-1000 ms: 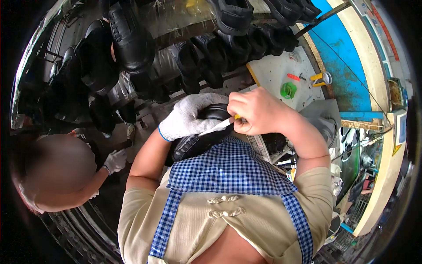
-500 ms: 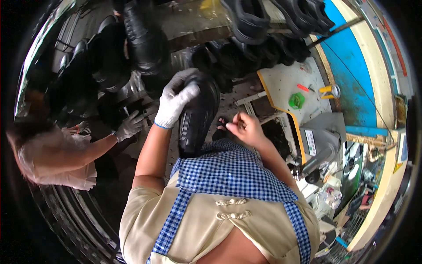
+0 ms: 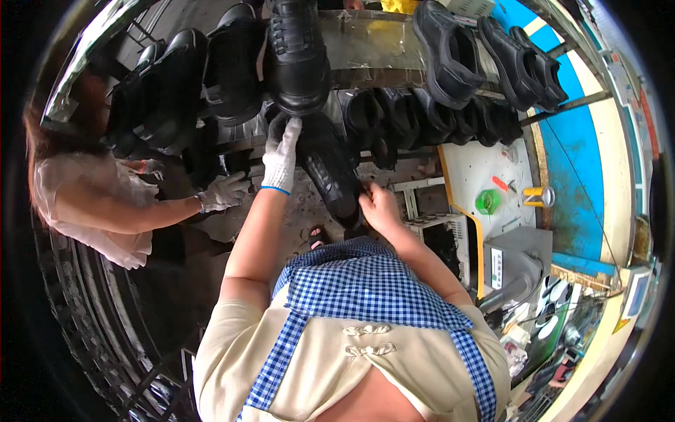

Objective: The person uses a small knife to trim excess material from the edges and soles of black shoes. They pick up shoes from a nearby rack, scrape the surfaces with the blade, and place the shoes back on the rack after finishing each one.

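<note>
A black lace-up shoe (image 3: 329, 169) is held out in front of my apron, slanting, with its toe end toward me. My left hand (image 3: 282, 156), in a white knit glove, is closed on the shoe's far end, just below the shelf edge. The glove hides part of that end. My bare right hand (image 3: 380, 209) is closed at the right side of the nearer end, fingers bent against the shoe. Right above the glove, another black shoe (image 3: 299, 63) stands on the upper shelf.
A rack (image 3: 373, 60) carries several black shoes on two levels. At left, a co-worker's gloved hand (image 3: 223, 193) reaches toward the rack. On the right, a white worktable (image 3: 485, 169) holds a green container (image 3: 487, 202) and a yellow can (image 3: 538, 197). A grey machine (image 3: 520, 257) stands nearer.
The shoe has moved away from my apron, up against the lower side of the rack. My right hand, apart from it before, now touches it. The head view has shifted.
</note>
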The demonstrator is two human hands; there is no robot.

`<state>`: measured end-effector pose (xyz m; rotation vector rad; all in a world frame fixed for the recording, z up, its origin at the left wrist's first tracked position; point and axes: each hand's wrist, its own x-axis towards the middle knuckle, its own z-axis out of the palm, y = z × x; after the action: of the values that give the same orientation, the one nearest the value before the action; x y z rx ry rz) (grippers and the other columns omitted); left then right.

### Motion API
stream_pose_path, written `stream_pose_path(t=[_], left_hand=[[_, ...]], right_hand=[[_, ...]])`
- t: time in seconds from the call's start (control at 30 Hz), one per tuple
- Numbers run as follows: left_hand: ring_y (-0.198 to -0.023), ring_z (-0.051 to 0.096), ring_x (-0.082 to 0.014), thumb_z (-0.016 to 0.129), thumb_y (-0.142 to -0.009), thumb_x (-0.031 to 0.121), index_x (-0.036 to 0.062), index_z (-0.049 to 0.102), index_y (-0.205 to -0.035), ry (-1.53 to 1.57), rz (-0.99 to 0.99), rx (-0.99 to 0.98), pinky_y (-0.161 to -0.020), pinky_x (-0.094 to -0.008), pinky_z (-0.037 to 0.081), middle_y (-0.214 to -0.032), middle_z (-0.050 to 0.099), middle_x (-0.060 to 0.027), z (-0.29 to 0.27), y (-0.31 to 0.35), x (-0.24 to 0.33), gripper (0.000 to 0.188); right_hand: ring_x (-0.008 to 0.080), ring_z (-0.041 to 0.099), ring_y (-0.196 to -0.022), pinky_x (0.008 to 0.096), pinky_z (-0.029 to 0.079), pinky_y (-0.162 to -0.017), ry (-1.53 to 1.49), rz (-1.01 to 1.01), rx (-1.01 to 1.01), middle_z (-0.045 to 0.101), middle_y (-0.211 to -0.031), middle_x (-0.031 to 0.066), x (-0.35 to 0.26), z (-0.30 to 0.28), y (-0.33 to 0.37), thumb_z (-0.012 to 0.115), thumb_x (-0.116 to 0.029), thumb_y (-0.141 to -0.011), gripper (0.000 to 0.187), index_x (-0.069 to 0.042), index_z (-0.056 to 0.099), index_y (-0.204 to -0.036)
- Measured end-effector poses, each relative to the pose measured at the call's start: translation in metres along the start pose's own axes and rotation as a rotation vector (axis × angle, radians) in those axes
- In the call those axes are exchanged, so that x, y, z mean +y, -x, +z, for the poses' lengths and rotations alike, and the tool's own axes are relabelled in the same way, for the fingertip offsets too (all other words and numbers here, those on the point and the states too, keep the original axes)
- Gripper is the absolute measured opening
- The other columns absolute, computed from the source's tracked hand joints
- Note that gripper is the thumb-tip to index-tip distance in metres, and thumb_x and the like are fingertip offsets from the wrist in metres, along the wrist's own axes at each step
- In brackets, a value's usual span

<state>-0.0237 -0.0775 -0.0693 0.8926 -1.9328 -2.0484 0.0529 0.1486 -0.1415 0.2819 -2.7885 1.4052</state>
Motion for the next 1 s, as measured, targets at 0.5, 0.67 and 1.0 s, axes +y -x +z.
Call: stream_pose_path(t=[0.5,0.67,1.0], left_hand=[[-0.123,0.054,-0.0306,0.059,-0.090,0.042,0.0062,0.075,-0.099,-1.288,0.859,-0.256,-0.113,-0.0498,0.029,-0.114,0.067,-0.0086,-0.061,-0.035,-0.025,0.040],[-0.108,0.065,-0.0255,0.064,-0.091,0.045,-0.0013,0.068,-0.117,-0.521,0.248,-0.144,-0.098,-0.0356,0.046,-0.112,0.070,-0.0182,-0.087,0.022,0.006,0.053],[-0.106,0.062,-0.0195,0.063,-0.096,0.029,-0.0027,0.057,-0.127,0.709,-0.417,-0.568,-0.094,-0.0332,0.049,-0.117,0.066,-0.0111,-0.122,0.090,0.034,0.045]], right_hand=[[0.0290,0.068,-0.072,0.0398,0.052,-0.066,0.088,0.053,0.147,0.069,-0.079,0.0161,-0.004,0.067,-0.126,0.052,-0.013,-0.096,0.032,-0.001,0.063,-0.123],[0.0124,0.066,-0.077,0.0282,0.051,-0.068,-0.416,-0.033,0.054,0.070,-0.084,0.0056,-0.011,0.062,-0.068,0.061,-0.020,-0.096,0.036,-0.002,0.061,-0.127],[0.0034,0.054,-0.061,0.0199,0.044,-0.058,-0.672,-0.036,-0.128,0.065,-0.077,-0.0018,-0.136,0.020,-0.007,0.072,-0.019,-0.091,0.050,-0.004,0.055,-0.135]])
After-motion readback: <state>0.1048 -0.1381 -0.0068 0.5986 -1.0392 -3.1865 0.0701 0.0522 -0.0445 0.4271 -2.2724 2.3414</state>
